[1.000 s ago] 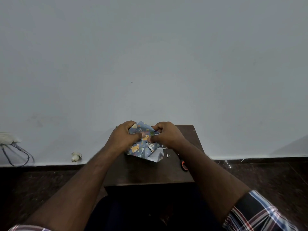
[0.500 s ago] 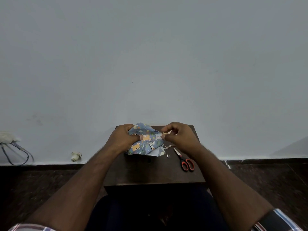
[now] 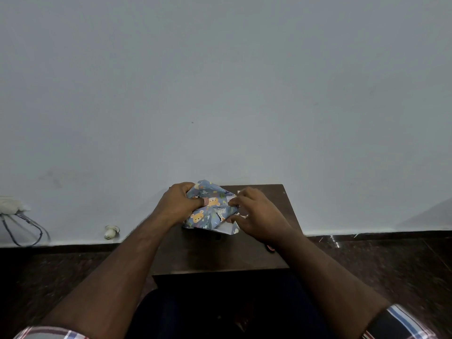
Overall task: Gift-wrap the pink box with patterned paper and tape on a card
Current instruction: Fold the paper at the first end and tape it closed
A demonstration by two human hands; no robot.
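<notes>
1. Blue patterned paper (image 3: 210, 209), printed with bears and other small animals, sitting bunched around a parcel at the far left part of a dark brown wooden table (image 3: 220, 253), against a pale grey wall (image 3: 220, 81).
2. Gripping the parcel's left side: left hand (image 3: 179, 204), fingers curled over the far edge, thumb pressing down on the top face of the paper.
3. Closing on the right side: right hand (image 3: 255, 216), forefinger and thumb pinching a fold of paper at the parcel's right edge, remaining fingers curled beneath.
4. Working close together, one hand to each side of the parcel, both clamped on the paper.
5. Showing white at the near right corner: the paper's plain underside (image 3: 228, 228), sticking out below the right hand.
6. Staying out of sight: the pink box, fully covered by paper and hands.
7. Peeking out beside the right wrist: a small red and black shape (image 3: 270, 248), too hidden to identify with certainty.
8. Lying pale on the table beyond the right hand: a small scrap (image 3: 239, 192), too small to make out.
9. Sitting blurred at the wall's foot, far left: a white object with trailing cables (image 3: 14, 216), and a small white fitting (image 3: 111, 232) nearby.
10. Getting cut off at the lower corners: checked shirt sleeves (image 3: 401, 324).
</notes>
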